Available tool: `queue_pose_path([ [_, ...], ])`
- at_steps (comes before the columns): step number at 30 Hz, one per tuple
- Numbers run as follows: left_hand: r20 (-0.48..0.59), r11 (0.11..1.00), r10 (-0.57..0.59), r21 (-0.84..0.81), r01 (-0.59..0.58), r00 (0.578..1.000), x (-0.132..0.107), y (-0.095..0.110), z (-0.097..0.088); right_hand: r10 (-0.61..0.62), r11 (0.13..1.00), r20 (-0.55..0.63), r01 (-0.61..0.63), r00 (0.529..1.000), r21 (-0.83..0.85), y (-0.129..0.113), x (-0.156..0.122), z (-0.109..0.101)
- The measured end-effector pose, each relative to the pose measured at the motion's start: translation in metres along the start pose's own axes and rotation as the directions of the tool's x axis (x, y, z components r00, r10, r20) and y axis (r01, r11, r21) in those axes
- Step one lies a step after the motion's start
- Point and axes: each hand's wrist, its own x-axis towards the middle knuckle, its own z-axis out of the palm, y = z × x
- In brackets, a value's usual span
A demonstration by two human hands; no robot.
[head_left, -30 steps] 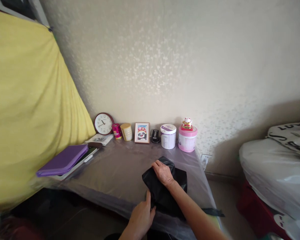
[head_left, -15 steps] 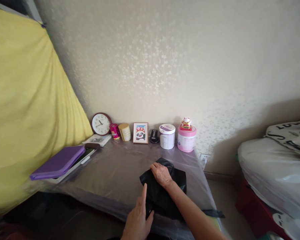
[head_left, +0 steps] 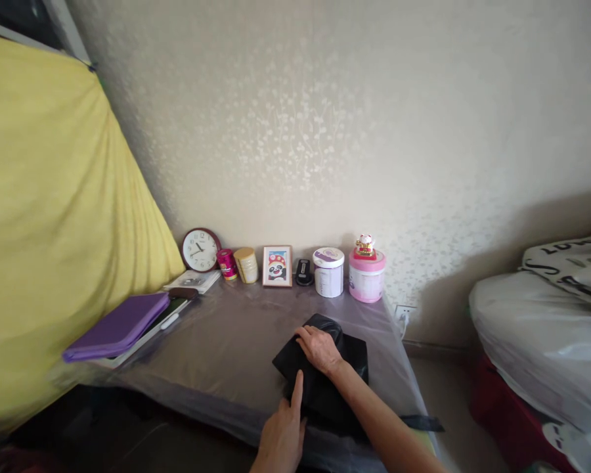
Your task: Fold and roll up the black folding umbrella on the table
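Pale patterned wallpaper [head_left: 295, 131] backs a surface under cloudy plastic sheeting [head_left: 217, 341], a glossy black bundle [head_left: 320, 394] near its front edge. The right hand [head_left: 319, 348] lies over the bundle, fingers bent; the left hand [head_left: 282, 430] touches it, index finger outstretched. Whether either grips, I cannot tell.

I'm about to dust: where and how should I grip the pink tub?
Probably hold the pink tub by its round side, below the lid, coming from the front. The wall is behind, the white tub stands to its left, and a figurine sits on the lid, so gripping from above looks risky.
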Motion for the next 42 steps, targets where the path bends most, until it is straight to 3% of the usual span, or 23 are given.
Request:
queue_pose_path([
  [5, -0.009, 1.0, -0.01, -0.002, 0.01, 1.0, 0.0, 0.002, 0.002, -0.086, 0.977, -0.087, 0.101, 0.992, 0.188, -0.009, -0.04, -0.008],
  [9, -0.016, 1.0, -0.027, 0.0, 0.027, 1.0, 0.002, 0.003, 0.005, -0.132, 0.971, -0.127, 0.154, 0.983, 0.182, -0.003, -0.056, -0.001],
  [16, 0.021, 0.998, -0.068, 0.0, 0.068, 0.997, 0.003, 0.004, 0.001, -0.096, 0.988, -0.124, 0.11, 0.988, 0.111, 0.039, -0.023, 0.016],
  [24, 0.034, 0.996, -0.085, -0.008, 0.086, 0.996, 0.006, 0.0, 0.004, 0.03, 0.999, 0.032, -0.031, 0.999, 0.031, 0.081, 0.016, 0.023],
  [26, 0.04, 0.996, -0.094, -0.005, 0.094, 0.995, 0.007, 0.0, 0.006, 0.112, 0.994, 0.018, -0.112, 0.994, -0.013, 0.078, 0.02, 0.017],
  [28, 0.042, 0.995, -0.098, -0.008, 0.098, 0.994, 0.007, 0.0, 0.006, 0.115, 0.993, -0.027, -0.115, 0.993, -0.027, 0.064, 0.019, 0.012],
  [30, 0.044, 0.995, -0.096, -0.013, 0.097, 0.994, 0.006, 0.0, 0.005, -0.012, 1.0, -0.01, 0.012, 1.0, -0.001, 0.044, 0.013, 0.01],
  [32, 0.049, 0.995, -0.1, -0.008, 0.1, 0.994, 0.004, 0.001, 0.003, -0.188, 0.981, 0.094, 0.182, 0.978, 0.07, 0.026, 0.006, 0.011],
  [34, 0.051, 0.994, -0.107, 0.002, 0.107, 0.993, 0.003, 0.003, 0.0, -0.216, 0.976, 0.149, 0.208, 0.965, 0.069, 0.017, 0.003, 0.012],
  [36, 0.046, 0.994, -0.105, 0.007, 0.105, 0.993, 0.002, 0.003, -0.001, -0.109, 0.994, 0.122, 0.109, 0.987, 0.004, 0.023, 0.004, 0.011],
  [38, 0.042, 0.995, -0.104, -0.008, 0.104, 0.994, 0.001, 0.003, 0.0, 0.049, 0.998, 0.015, -0.049, 0.999, -0.038, 0.04, 0.005, 0.004],
  [40, 0.032, 0.995, -0.095, -0.029, 0.096, 0.995, 0.002, 0.001, 0.001, 0.156, 0.988, -0.107, -0.157, 0.982, 0.005, 0.061, 0.002, -0.006],
  [42, 0.014, 0.996, -0.083, -0.039, 0.084, 0.996, 0.003, -0.001, 0.003, 0.196, 0.98, -0.208, -0.183, 0.958, 0.08, 0.08, -0.011, -0.019],
])
